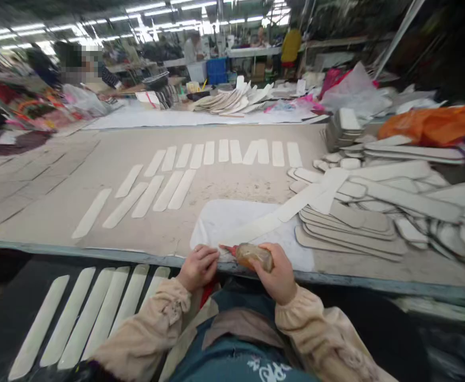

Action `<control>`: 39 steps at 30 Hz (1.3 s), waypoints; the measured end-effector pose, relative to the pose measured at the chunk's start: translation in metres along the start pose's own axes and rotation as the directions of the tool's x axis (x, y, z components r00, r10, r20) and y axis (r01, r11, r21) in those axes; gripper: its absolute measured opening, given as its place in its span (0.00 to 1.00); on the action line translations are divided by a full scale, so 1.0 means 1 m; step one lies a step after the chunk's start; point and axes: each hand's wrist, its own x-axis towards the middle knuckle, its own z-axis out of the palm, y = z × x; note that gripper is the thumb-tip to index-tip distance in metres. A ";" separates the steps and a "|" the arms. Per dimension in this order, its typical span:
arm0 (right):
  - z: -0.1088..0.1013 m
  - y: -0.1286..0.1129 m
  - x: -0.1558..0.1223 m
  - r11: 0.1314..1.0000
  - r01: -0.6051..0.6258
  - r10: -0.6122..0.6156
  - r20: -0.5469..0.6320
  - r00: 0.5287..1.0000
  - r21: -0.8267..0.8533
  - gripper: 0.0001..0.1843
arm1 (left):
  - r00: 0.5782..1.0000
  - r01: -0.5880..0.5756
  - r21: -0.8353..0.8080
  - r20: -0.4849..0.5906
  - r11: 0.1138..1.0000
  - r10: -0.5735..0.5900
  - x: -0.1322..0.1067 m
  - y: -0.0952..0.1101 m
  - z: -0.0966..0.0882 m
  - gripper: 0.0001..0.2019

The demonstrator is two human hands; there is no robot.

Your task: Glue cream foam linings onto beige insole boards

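My right hand [278, 273] is wrapped round a squeeze bottle [252, 256] of amber liquid, probably glue. The bottle lies nearly level, its red nozzle pointing left towards my other hand. At the table's front edge, my left hand [198, 268] has its fingers bent and pressed together; what they hold, if anything, is hidden. A pale strip [256, 227] lies slantwise on a white sheet [212, 217] just beyond both hands, its near end close to my left fingertips. Its far end meets other pale pieces [328, 191].
Pale strips [182, 190] lie in rows across the table [236, 185]. Several more strips [97, 313] rest on a dark surface at lower left. Stacked pieces [347, 233] and an orange bag [431, 124] crowd the right. People work farther back.
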 end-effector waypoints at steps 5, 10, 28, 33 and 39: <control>-0.010 -0.001 -0.006 1.000 0.021 -0.021 0.020 1.000 -0.005 0.12 | 1.000 0.018 0.001 0.003 1.000 -0.018 0.000 0.000 0.001 0.12; -0.023 0.008 -0.007 0.999 0.017 -0.018 -0.021 1.000 -0.044 0.12 | 0.999 0.037 0.005 0.007 0.999 -0.037 0.001 0.001 0.000 0.12; -0.080 0.067 0.016 0.932 -0.129 -0.039 -0.447 0.894 -0.340 0.15 | 0.999 0.017 0.036 0.044 0.999 -0.018 0.002 -0.001 -0.001 0.11; -0.060 0.045 0.010 0.982 -0.074 0.003 -0.377 0.926 -0.174 0.15 | 0.999 0.015 0.023 0.044 1.000 -0.016 0.003 -0.001 -0.001 0.11; -0.025 0.020 0.000 0.999 -0.002 -0.001 -0.078 0.997 -0.032 0.12 | 0.998 0.040 0.006 0.054 0.999 -0.041 0.002 -0.001 0.000 0.11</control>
